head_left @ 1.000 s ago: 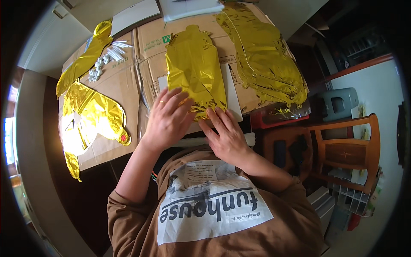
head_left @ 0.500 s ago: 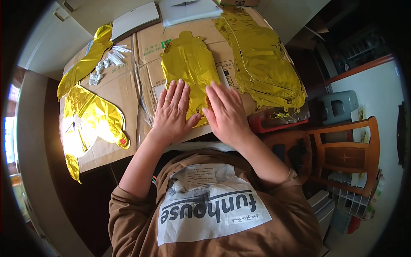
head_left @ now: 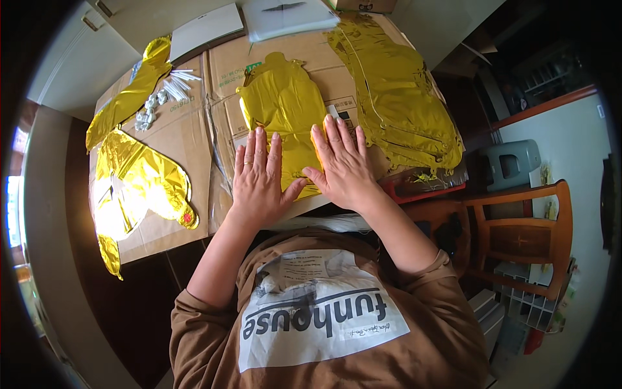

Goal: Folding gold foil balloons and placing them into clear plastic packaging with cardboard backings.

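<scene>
A flat gold foil piece point(head_left: 285, 97) is lying on the cardboard-covered counter point(head_left: 172, 235), just to the left of the foil stack point(head_left: 405, 97), and a pale sheet point(head_left: 304, 205) is showing from beneath its near end. The left grip point(head_left: 256, 181) is lying palm down, its fingers straight and slightly spread, covering the near left corner of the piece; the right grip point(head_left: 343, 165) is lying likewise over the edge facing the stack. Both are opening out flat and neither is closing on anything; how firmly the palms are bearing down, I cannot tell. The main danger seems to be creasing: the foil is wrinkling across its middle, and uneven pressure from the two palms could be setting those wrinkles into sharp folds. If the hands were pulling apart too hard, the thin skin or a small tab along the far end could be tearing. The near end is also reaching close to the counter's front edge, so a drag toward the body could be bringing foil and sheet over it together. The right fingers are pointing just beside the stack, and a wide sweep could be knocking its slick, loose layers askew. The white sticks point(head_left: 178, 84), well to the left of the stack, are lying in a loose heap and could be rolling if the cardboard were shifting.
</scene>
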The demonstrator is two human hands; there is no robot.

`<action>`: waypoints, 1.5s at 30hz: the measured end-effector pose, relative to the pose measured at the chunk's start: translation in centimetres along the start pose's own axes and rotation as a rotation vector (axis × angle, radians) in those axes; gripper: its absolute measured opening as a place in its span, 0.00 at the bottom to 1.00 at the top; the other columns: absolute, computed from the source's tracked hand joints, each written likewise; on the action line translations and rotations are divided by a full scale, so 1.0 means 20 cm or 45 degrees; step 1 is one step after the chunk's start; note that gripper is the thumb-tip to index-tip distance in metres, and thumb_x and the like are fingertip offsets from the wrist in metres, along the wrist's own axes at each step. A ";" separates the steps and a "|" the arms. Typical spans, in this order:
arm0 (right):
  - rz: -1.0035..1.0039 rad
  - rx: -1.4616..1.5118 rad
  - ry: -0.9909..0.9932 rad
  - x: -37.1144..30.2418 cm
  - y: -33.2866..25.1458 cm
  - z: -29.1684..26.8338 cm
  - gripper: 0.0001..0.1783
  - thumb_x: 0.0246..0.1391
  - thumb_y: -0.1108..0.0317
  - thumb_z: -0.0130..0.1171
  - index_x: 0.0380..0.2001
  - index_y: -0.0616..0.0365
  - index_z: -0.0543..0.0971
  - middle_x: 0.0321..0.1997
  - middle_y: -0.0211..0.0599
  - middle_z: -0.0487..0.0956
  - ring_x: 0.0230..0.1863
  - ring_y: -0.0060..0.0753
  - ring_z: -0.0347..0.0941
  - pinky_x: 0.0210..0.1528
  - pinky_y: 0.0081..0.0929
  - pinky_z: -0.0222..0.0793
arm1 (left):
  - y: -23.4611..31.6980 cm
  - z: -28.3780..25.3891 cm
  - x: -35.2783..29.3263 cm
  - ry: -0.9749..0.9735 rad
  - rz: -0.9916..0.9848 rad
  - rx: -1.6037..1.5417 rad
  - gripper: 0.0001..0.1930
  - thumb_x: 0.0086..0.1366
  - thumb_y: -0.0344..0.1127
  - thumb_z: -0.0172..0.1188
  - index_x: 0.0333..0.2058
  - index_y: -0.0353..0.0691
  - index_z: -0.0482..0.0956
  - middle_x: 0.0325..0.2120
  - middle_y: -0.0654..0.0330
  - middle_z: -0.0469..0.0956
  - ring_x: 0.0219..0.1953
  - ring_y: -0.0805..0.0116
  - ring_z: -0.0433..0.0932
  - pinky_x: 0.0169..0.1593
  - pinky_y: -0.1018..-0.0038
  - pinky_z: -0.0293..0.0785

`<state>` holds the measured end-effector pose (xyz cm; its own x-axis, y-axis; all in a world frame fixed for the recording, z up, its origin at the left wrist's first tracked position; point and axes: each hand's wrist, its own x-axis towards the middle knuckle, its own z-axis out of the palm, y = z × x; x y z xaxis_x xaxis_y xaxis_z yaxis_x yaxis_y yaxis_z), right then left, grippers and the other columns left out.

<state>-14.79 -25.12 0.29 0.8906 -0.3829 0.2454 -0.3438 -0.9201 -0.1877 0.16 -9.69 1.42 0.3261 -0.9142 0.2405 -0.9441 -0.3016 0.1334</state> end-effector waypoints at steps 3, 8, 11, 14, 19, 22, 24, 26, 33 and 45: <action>-0.007 0.001 -0.011 0.00 0.00 0.00 0.46 0.66 0.39 0.46 0.74 0.60 0.53 0.78 0.60 0.49 0.79 0.58 0.42 0.76 0.63 0.28 | -0.01 -0.04 0.00 -0.027 -0.006 -0.032 0.48 0.67 0.68 0.49 0.70 0.32 0.55 0.71 0.37 0.52 0.74 0.42 0.50 0.74 0.49 0.43; 0.005 -0.064 -0.060 0.01 -0.01 -0.02 0.46 0.66 0.38 0.45 0.74 0.60 0.52 0.78 0.60 0.49 0.79 0.58 0.42 0.76 0.63 0.28 | -0.14 -0.07 0.06 -0.009 0.027 -0.144 0.47 0.67 0.66 0.52 0.71 0.34 0.54 0.70 0.46 0.60 0.74 0.47 0.51 0.75 0.51 0.40; 0.008 -0.079 -0.084 0.02 -0.01 -0.01 0.46 0.66 0.38 0.44 0.75 0.60 0.51 0.78 0.60 0.49 0.79 0.59 0.42 0.76 0.63 0.29 | -0.28 -0.09 0.13 -0.117 0.000 -0.019 0.46 0.66 0.66 0.53 0.71 0.37 0.55 0.70 0.47 0.60 0.75 0.50 0.52 0.75 0.51 0.41; 0.006 -0.077 -0.086 0.01 -0.02 -0.02 0.47 0.66 0.37 0.43 0.75 0.60 0.51 0.78 0.61 0.48 0.79 0.60 0.42 0.76 0.64 0.29 | -0.40 -0.12 0.16 -0.095 -0.035 0.085 0.45 0.66 0.66 0.53 0.72 0.41 0.57 0.71 0.50 0.59 0.75 0.53 0.51 0.76 0.51 0.39; -0.006 -0.024 -0.074 0.02 -0.01 -0.02 0.47 0.66 0.35 0.42 0.75 0.60 0.50 0.78 0.60 0.47 0.78 0.62 0.42 0.76 0.63 0.29 | -0.40 -0.18 0.16 0.047 -0.005 0.075 0.41 0.66 0.60 0.58 0.70 0.42 0.61 0.72 0.50 0.57 0.74 0.53 0.53 0.76 0.51 0.40; -0.011 0.003 -0.030 0.01 0.00 -0.02 0.47 0.66 0.35 0.41 0.75 0.60 0.51 0.79 0.59 0.47 0.78 0.62 0.43 0.76 0.63 0.30 | -0.21 -0.19 0.07 -0.046 0.286 -0.056 0.39 0.66 0.55 0.60 0.69 0.40 0.63 0.71 0.51 0.58 0.73 0.53 0.56 0.75 0.52 0.43; -0.016 0.029 0.040 0.00 0.00 -0.03 0.47 0.67 0.35 0.41 0.75 0.59 0.51 0.79 0.58 0.47 0.78 0.61 0.44 0.76 0.62 0.31 | -0.17 -0.15 0.02 -0.105 0.332 -0.099 0.39 0.66 0.55 0.59 0.69 0.39 0.62 0.71 0.51 0.58 0.74 0.53 0.55 0.75 0.52 0.44; -0.044 0.054 0.159 -0.01 0.00 -0.07 0.45 0.67 0.36 0.40 0.75 0.59 0.53 0.78 0.57 0.49 0.77 0.60 0.47 0.76 0.62 0.33 | -0.18 -0.10 -0.02 -0.102 0.315 -0.201 0.39 0.67 0.55 0.58 0.69 0.38 0.60 0.71 0.50 0.58 0.74 0.52 0.54 0.75 0.51 0.44; -0.251 0.266 0.307 -0.25 -0.24 -0.18 0.35 0.65 0.51 0.54 0.68 0.60 0.66 0.73 0.58 0.60 0.69 0.62 0.61 0.71 0.64 0.51 | -0.15 -0.10 -0.02 -0.095 0.272 -0.126 0.39 0.68 0.54 0.58 0.70 0.37 0.60 0.72 0.50 0.58 0.74 0.52 0.53 0.74 0.52 0.46; -0.186 0.182 -0.020 -0.35 -0.29 0.01 0.38 0.56 0.49 0.64 0.66 0.52 0.68 0.70 0.61 0.57 0.73 0.67 0.49 0.72 0.70 0.45 | 0.04 -0.19 0.27 -0.008 0.749 -0.432 0.22 0.60 0.36 0.65 0.54 0.41 0.79 0.58 0.51 0.73 0.60 0.51 0.71 0.62 0.56 0.68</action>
<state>-18.96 -17.02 -0.59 0.9327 -0.2441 0.2653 -0.1662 -0.9442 -0.2845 1.31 -13.89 6.47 -0.2382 -0.9020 0.3600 -0.8963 0.3470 0.2763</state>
